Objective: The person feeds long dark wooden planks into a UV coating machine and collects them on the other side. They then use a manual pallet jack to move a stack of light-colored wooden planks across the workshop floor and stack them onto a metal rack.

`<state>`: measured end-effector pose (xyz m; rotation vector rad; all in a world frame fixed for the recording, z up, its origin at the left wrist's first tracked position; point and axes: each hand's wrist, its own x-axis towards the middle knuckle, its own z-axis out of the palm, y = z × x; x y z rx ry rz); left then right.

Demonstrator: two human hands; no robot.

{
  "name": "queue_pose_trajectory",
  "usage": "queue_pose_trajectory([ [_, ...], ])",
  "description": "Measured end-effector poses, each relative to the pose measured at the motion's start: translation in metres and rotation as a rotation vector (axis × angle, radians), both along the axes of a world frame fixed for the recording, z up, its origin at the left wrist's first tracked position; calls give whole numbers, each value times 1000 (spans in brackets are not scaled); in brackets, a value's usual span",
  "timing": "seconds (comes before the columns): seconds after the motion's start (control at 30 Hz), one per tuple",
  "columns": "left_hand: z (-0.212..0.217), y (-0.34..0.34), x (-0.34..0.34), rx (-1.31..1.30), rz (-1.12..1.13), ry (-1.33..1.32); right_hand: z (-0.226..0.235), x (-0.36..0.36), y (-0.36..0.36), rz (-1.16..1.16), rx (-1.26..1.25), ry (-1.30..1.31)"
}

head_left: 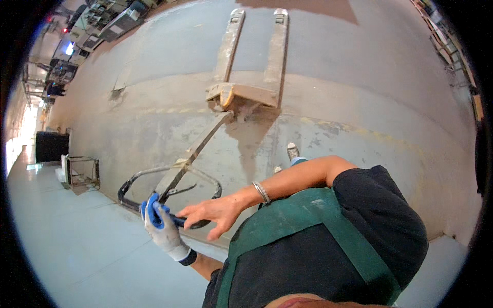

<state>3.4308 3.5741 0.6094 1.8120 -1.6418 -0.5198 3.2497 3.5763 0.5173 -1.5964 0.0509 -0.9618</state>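
Closest in was the person's black knit shirt (pixel 387 210) beneath a smooth green apron (pixel 280 213), scuffed pale near its upper edge, with broad flat straps. The left hand (pixel 167 232) wore a whitish fabric glove with blue-coated fingers and a dark cuff; its fingers were curled around the black bar of a looped handle (pixel 154 169), near the middle. The bare right hand (pixel 220 209) lay over the right end of that same bar, just beside the left one, fingers loosely spread and thumb apart; whether its palm pressed on the grip could not be told. A silvery, banded bracelet (pixel 261 192) circled the right wrist.

The handle's rounded tubing, worn and pale in places, framed a thin, dark, curved lever (pixel 185 190). Below the right forearm showed a canvas-like shoe (pixel 292 150) with a pale toe. A straight, flat-sided metal shaft (pixel 205 137) slanted away to the pallet jack (pixel 257 94), which stood on the floor ahead of the person, its dusty body marked by a yellow piece. Two long, parallel forks (pixel 276 56) with rounded tips pointed away over the scuffed blue-grey floor (pixel 339 61). Off to the left stood a box-shaped metal frame (pixel 82 172), a black block (pixel 51 147) and, farther, grey machinery (pixel 120 25).
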Motion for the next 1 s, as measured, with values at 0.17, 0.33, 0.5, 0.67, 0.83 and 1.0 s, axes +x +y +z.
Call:
queue_pose_trajectory([
  [0.17, 11, 0, -42, -32, 118, -43, -7, -74, -14, 73, -11, 75],
  [0.33, 14, -9, -86, -116, 172, -101, -2, -202, -41, 17, 263, 86],
  [0.5, 48, -13, -203, -192, 320, -32, -12, -347, -50, -186, 404, 34],
  [0.67, 92, -16, -300, -72, 414, -239, -14, -488, -29, -254, 670, -23],
  [0.83, 135, -37, -380, 150, 494, -511, 15, -601, -53, -226, 758, 76],
  [1.0, 150, -73, -476, 138, 548, -443, 36, -705, -131, -201, 653, 137],
])
